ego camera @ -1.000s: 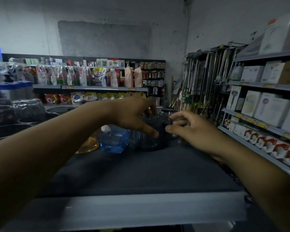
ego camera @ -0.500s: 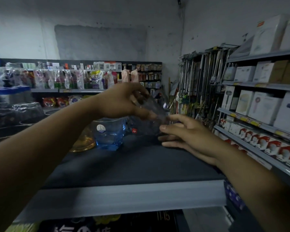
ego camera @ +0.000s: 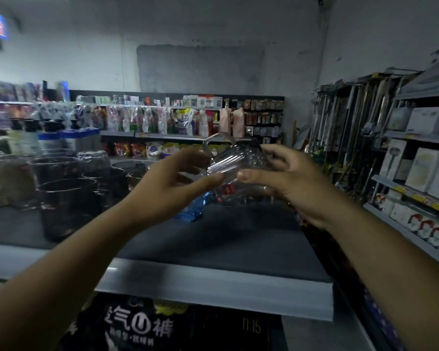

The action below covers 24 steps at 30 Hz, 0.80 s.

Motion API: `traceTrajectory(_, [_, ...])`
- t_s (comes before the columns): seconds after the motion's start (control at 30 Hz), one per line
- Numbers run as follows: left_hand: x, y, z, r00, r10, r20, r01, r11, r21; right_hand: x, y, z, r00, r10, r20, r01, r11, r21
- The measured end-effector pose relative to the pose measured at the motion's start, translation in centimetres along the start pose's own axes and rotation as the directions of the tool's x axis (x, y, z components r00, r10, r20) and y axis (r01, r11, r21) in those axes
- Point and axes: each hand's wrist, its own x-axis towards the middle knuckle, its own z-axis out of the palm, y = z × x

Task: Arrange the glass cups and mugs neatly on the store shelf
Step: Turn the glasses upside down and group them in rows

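A clear ribbed glass mug (ego camera: pixel 232 159) with a curved handle is tilted on its side in the air above the dark shelf top (ego camera: pixel 213 239). My left hand (ego camera: pixel 173 183) pinches its left end and my right hand (ego camera: pixel 287 178) grips its right end. Below it another clear glass (ego camera: pixel 241 196) with a red sticker stands on the shelf, with a blue glass (ego camera: pixel 192 207) just to its left, partly hidden by my left hand. Several dark glass cups (ego camera: pixel 66 198) stand on the left part of the shelf.
The shelf's pale front edge (ego camera: pixel 213 285) runs across below my arms. A rack with white boxes (ego camera: pixel 421 173) lines the right side of the aisle. Hanging tools (ego camera: pixel 345 133) are behind my right hand. Packaged goods (ego camera: pixel 162 120) fill the far shelves.
Both hands lifted the clear mug off the shelf and tipped it sideways. The view shifted left, which brought the dark cups into sight.
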Motion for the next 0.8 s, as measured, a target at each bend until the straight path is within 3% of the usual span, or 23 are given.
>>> traceTrajectory(0.13, [-1.1, -2.2, -1.8, 0.989, 0.149, -0.018, -0.126, 0.889, 0.440, 1.8, -0.9, -0.1, 0.999, -0.028, 0.030, 0.039, 0.877, -0.479])
traceTrajectory(0.27, [-1.2, -3.5, -2.1, 0.991, 0.122, 0.053, -0.132, 0.845, 0.518, 3.8, -0.8, 1.0, 0.995, 0.056, 0.078, 0.011, 0.739, -0.674])
traceTrajectory(0.6, [-0.3, -5.4, -2.4, 0.970, 0.162, 0.179, -0.232, 0.831, 0.505, 5.5, 1.0, 4.1, 0.980, 0.197, -0.005, -0.118, 0.567, -0.815])
traceTrajectory(0.8, [0.6, -7.0, -2.3, 0.948, 0.255, 0.189, -0.313, 0.843, 0.437, 5.7, 2.4, 5.5, 0.979, 0.177, -0.102, -0.190, 0.608, -0.771])
